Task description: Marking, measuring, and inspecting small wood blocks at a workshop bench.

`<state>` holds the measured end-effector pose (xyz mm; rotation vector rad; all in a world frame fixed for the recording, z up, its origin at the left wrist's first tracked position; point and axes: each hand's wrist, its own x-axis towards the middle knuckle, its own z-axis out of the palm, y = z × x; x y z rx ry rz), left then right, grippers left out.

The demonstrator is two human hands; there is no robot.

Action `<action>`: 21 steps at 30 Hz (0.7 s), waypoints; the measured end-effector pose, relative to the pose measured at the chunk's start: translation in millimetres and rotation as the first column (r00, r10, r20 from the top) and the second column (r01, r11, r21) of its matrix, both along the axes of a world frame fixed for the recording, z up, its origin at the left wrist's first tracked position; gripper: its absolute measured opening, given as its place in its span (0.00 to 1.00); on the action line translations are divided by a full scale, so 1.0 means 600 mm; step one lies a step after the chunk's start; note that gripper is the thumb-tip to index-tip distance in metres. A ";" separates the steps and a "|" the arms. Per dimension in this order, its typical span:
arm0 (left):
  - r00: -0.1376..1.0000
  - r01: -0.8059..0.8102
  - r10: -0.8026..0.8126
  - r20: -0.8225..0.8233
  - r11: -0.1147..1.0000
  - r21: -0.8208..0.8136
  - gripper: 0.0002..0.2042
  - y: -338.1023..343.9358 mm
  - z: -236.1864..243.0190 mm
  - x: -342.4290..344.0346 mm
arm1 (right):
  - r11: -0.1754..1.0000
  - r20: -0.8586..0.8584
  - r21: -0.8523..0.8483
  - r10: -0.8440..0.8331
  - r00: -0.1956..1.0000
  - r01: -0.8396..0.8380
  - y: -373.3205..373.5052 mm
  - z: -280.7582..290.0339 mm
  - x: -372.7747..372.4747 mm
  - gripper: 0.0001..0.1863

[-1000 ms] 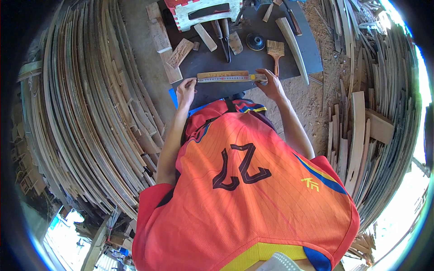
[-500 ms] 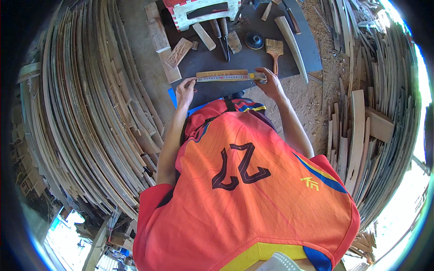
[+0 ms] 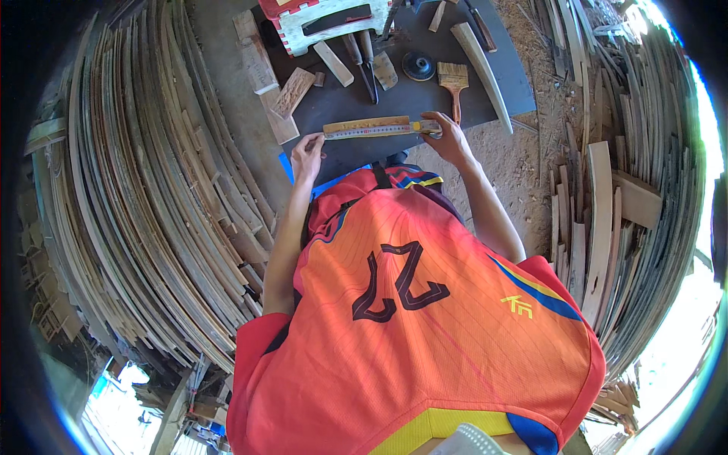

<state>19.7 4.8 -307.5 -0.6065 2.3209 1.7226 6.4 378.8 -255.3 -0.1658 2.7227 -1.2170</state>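
Note:
A tape measure (image 3: 371,132) is drawn out along the near side of a narrow wooden strip (image 3: 365,123) on the dark table. My right hand (image 3: 450,139) grips its case at the strip's right end. Closed at the left end, my left hand (image 3: 306,157) pinches the tip of the blade. The blade runs almost parallel to the wood, its markings facing up. Just beyond my right hand lies a wide flat paintbrush (image 3: 454,82) with a wooden handle.
The dark tabletop (image 3: 409,98) carries a black round disc (image 3: 418,66), two chisel-like tools (image 3: 362,64), several wood blocks (image 3: 293,92) and a long curved wooden piece (image 3: 483,74). A red-and-white plastic stool (image 3: 326,26) stands at the back. Stacked planks line the left (image 3: 152,189) and right (image 3: 644,152).
The whole view has shifted slightly, moving the table items a little left and down. Both hands keep their hold on the tape measure against the strip.

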 end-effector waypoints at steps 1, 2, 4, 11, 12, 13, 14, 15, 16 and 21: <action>1.000 -0.010 0.010 -0.001 1.000 0.009 0.13 0.001 0.000 -0.001 | 1.000 -0.007 0.014 0.012 1.000 -0.012 0.001 0.000 0.000 0.27; 1.000 -0.020 0.020 -0.001 1.000 0.016 0.13 0.001 0.000 -0.001 | 1.000 -0.007 0.013 0.010 1.000 -0.010 0.001 0.001 0.000 0.27; 1.000 -0.013 0.013 0.003 1.000 0.017 0.13 0.000 0.000 -0.001 | 1.000 0.022 -0.001 0.005 1.000 -0.005 0.001 0.003 0.001 0.27; 1.000 -0.012 0.013 -0.027 1.000 0.027 0.12 0.000 -0.008 0.003 | 0.999 0.005 -0.031 0.007 1.000 -0.007 0.000 0.001 0.000 0.26; 1.000 -0.013 0.013 -0.027 1.000 0.027 0.12 0.000 -0.007 0.003 | 1.000 0.001 -0.027 0.004 1.000 -0.004 0.001 0.001 0.000 0.26; 1.000 -0.010 0.011 -0.023 1.000 0.027 0.12 0.000 -0.007 0.004 | 1.000 -0.003 -0.022 0.002 1.000 -0.002 0.001 0.000 0.000 0.26; 1.000 -0.008 0.008 -0.018 1.000 0.026 0.12 0.000 -0.006 0.004 | 1.000 -0.003 -0.022 0.002 1.000 -0.002 0.001 0.000 0.000 0.26; 1.000 -0.007 0.008 -0.017 1.000 0.026 0.12 0.001 -0.005 0.004 | 1.000 -0.008 -0.015 0.005 1.000 -0.005 0.001 0.001 0.000 0.26; 1.000 -0.004 0.004 -0.001 1.000 0.011 0.12 0.001 -0.005 0.003 | 1.000 -0.013 -0.008 0.008 1.000 -0.008 0.001 0.001 0.000 0.27; 1.000 -0.012 0.011 0.010 1.000 0.014 0.11 -0.003 -0.014 0.006 | 0.999 -0.016 -0.038 0.008 1.000 -0.008 0.002 -0.001 0.000 0.27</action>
